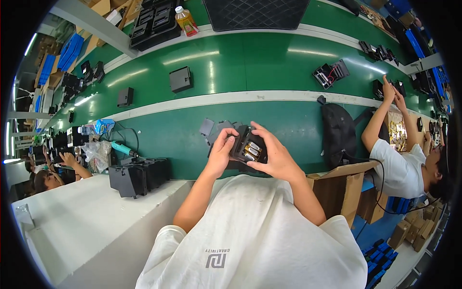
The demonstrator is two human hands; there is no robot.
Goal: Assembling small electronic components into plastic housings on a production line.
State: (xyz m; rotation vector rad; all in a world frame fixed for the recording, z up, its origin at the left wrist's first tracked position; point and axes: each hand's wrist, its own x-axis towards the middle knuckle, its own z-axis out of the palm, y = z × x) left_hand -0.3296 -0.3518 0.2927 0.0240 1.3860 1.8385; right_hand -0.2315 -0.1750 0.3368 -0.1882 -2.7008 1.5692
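Between my two hands, close in front of my shirt, is a black plastic battery box [240, 143] with its compartment facing up. Several gold-and-black batteries [252, 150] lie side by side inside. My left hand [222, 153] grips the box's left side, with thumb and fingertips at its upper edge. Around the right side curls my right hand [276, 156], the thumb low by the batteries and the fingers along the far edge. Flat dark grey plastic pieces [207, 126] lie on the green table just beyond my left hand, partly covered by it and the box.
Black plastic housings [139, 176] and a teal-handled electric screwdriver [124, 149] are at left. A black backpack [338, 130] lies right, above a cardboard box [337, 190]. Across a pale rail, the green conveyor [260, 62] carries black boxes [181, 79]. Co-workers sit at both sides.
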